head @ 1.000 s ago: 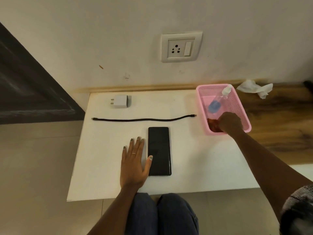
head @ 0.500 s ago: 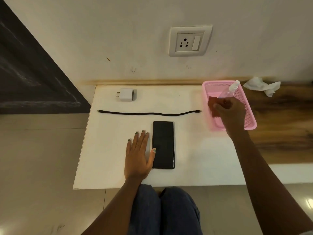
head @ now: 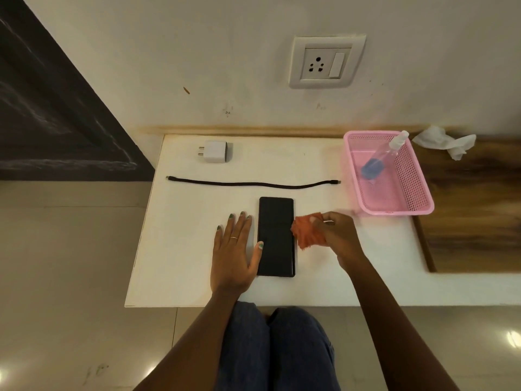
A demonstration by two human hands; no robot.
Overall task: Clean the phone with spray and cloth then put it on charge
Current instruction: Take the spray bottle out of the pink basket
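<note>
Lying flat on the white table [head: 352,263], the thin, smooth phone [head: 276,235] looked slippery, so the left hand [head: 234,255] spread flat fingers beside it while the right hand [head: 338,235] squeezed the soft cloth [head: 307,231].

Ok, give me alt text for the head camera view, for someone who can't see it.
A right hand holds a crumpled orange cloth beside a black phone lying flat on a white table, with the left hand flat alongside. A clear spray bottle lies in a pink basket.
</note>
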